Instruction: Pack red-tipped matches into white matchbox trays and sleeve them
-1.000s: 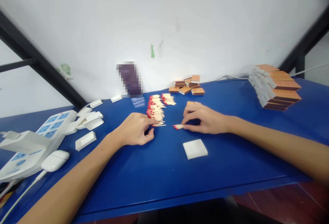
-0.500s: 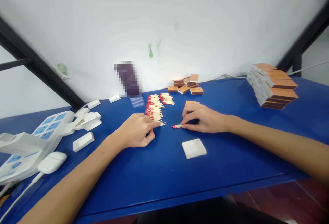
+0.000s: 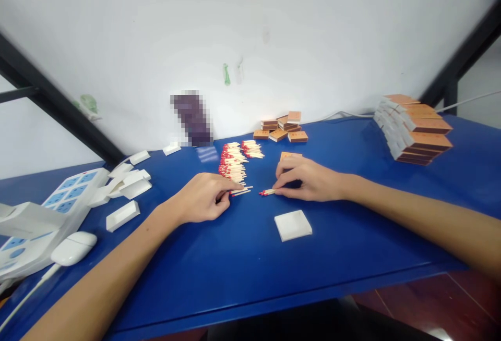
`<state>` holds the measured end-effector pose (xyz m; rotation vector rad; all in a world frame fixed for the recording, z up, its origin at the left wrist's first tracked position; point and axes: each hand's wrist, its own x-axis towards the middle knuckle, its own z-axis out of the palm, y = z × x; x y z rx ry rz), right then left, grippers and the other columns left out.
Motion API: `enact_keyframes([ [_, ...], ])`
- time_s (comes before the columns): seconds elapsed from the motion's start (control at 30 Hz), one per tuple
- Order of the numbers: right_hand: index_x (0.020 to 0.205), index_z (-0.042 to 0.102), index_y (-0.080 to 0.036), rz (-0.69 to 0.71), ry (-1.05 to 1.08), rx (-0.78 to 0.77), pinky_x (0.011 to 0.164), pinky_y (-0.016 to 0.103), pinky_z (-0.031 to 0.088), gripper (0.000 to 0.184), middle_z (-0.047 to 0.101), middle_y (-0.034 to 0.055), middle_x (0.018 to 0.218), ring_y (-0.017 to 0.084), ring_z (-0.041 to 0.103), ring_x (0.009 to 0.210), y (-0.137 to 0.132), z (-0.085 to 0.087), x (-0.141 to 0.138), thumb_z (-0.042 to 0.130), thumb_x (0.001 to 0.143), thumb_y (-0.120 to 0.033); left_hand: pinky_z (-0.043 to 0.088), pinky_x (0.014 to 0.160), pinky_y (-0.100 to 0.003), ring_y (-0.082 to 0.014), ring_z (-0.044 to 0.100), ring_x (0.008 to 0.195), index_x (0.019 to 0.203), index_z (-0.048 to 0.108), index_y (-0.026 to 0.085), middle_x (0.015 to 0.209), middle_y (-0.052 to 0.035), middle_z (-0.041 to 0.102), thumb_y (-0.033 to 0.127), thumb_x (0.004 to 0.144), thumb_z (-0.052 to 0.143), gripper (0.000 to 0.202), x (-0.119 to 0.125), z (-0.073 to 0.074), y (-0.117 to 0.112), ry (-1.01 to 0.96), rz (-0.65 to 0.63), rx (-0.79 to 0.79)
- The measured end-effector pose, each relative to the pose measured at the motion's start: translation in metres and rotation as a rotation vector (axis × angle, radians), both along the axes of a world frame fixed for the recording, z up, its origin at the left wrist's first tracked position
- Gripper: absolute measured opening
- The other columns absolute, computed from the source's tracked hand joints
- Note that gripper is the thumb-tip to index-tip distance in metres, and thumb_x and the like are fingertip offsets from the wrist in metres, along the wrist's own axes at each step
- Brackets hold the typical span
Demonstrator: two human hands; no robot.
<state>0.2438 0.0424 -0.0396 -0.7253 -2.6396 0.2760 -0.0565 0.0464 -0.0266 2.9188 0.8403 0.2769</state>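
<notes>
A pile of red-tipped matches (image 3: 234, 165) lies on the blue table (image 3: 242, 268). My left hand (image 3: 203, 203) rests at the pile's near end, fingers curled, thumb and forefinger pinching a few matches (image 3: 240, 191). My right hand (image 3: 309, 179) lies to the right, fingers closed on a small bundle of matches (image 3: 267, 192) whose red tips point left. An orange matchbox (image 3: 289, 155) shows just behind that hand. A white inner tray (image 3: 293, 224) sits in front of my right hand.
Several orange matchboxes (image 3: 284, 127) lie at the back, and a tall stack of matchboxes (image 3: 415, 130) stands far right. White trays (image 3: 127, 187) are scattered left, beside a white and blue power strip (image 3: 43, 216) and a white earbud case (image 3: 72, 247).
My left hand's fingers have drawn a few matches out of the pile's near end toward me. My right hand has stayed put with its bundle.
</notes>
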Motion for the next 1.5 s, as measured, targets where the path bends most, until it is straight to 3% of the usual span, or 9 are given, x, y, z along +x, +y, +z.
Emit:
enact_keyframes([
  [0.23,0.100,0.077,-0.024,0.002,0.031,-0.094,0.074,0.031,0.041,0.022,0.065,0.0059,0.091,0.017,0.055,0.080,-0.003,0.001,-0.003,0.059,0.094,-0.036,0.049,0.070,-0.023,-0.0138,0.065,0.076,0.118,0.069,0.023,0.094,-0.0015,0.073,0.007,0.083,0.045,0.045,-0.001,0.000,0.002,-0.048,-0.024,-0.077],
  [0.4,0.098,0.078,-0.020,0.026,0.056,-0.173,0.070,0.028,0.042,0.021,0.065,0.0054,0.083,0.015,0.057,0.077,-0.007,0.006,-0.020,0.061,0.093,-0.032,0.045,0.064,-0.023,-0.0125,0.059,0.063,0.110,0.071,0.022,0.075,-0.0002,0.069,0.010,0.083,0.048,0.037,-0.003,-0.003,0.004,-0.049,0.023,-0.051],
  [0.53,0.093,0.078,-0.017,0.051,0.077,-0.235,0.062,0.024,0.041,0.018,0.068,0.0031,0.076,0.011,0.057,0.066,-0.006,0.007,-0.043,0.064,0.091,-0.027,0.044,0.063,-0.024,-0.0130,0.058,0.062,0.104,0.072,0.020,0.072,-0.0008,0.066,0.011,0.085,0.047,0.032,-0.002,-0.004,0.003,-0.060,0.017,-0.053],
  [0.7,0.087,0.078,-0.017,-0.001,0.019,-0.151,0.061,0.024,0.039,0.013,0.070,0.0023,0.077,0.012,0.060,0.067,-0.006,0.005,-0.063,0.065,0.088,-0.021,0.040,0.060,-0.025,-0.0123,0.052,0.059,0.098,0.070,0.019,0.068,0.0010,0.061,0.009,0.084,0.047,0.028,0.000,-0.002,0.001,-0.037,0.016,-0.068],
  [0.8,0.085,0.077,-0.017,-0.082,-0.020,-0.081,0.060,0.025,0.037,0.016,0.070,0.0029,0.078,0.013,0.060,0.067,-0.010,0.004,-0.067,0.063,0.089,-0.021,0.042,0.065,-0.025,-0.0133,0.055,0.068,0.102,0.070,0.018,0.080,-0.0014,0.063,0.010,0.085,0.047,0.030,0.000,-0.001,-0.001,-0.061,0.005,-0.057],
  [1.07,0.084,0.077,-0.018,-0.196,-0.047,-0.076,0.057,0.024,0.032,0.017,0.065,0.0016,0.075,0.010,0.053,0.061,-0.013,0.005,-0.070,0.063,0.089,-0.026,0.048,0.079,-0.029,-0.0170,0.059,0.088,0.103,0.072,0.019,0.101,-0.0058,0.060,0.008,0.079,0.049,0.035,0.003,0.001,-0.005,-0.085,-0.002,-0.052],
  [1.27,0.087,0.077,-0.019,-0.186,-0.034,-0.083,0.057,0.024,0.033,0.013,0.065,0.0016,0.077,0.011,0.055,0.063,-0.011,0.004,-0.063,0.065,0.088,-0.026,0.050,0.078,-0.031,-0.0184,0.060,0.084,0.102,0.072,0.016,0.091,-0.0057,0.061,0.028,0.088,0.057,0.023,0.010,-0.001,-0.011,-0.090,0.003,-0.064],
  [1.5,0.088,0.076,-0.021,-0.206,-0.018,-0.131,0.060,0.024,0.038,0.014,0.068,0.0017,0.080,0.013,0.059,0.067,-0.015,0.003,-0.031,0.065,0.089,-0.030,0.049,0.075,-0.028,-0.0161,0.060,0.084,0.100,0.070,0.018,0.092,-0.0049,0.062,0.027,0.096,0.050,0.023,0.040,-0.015,-0.020,-0.171,0.048,-0.083],
])
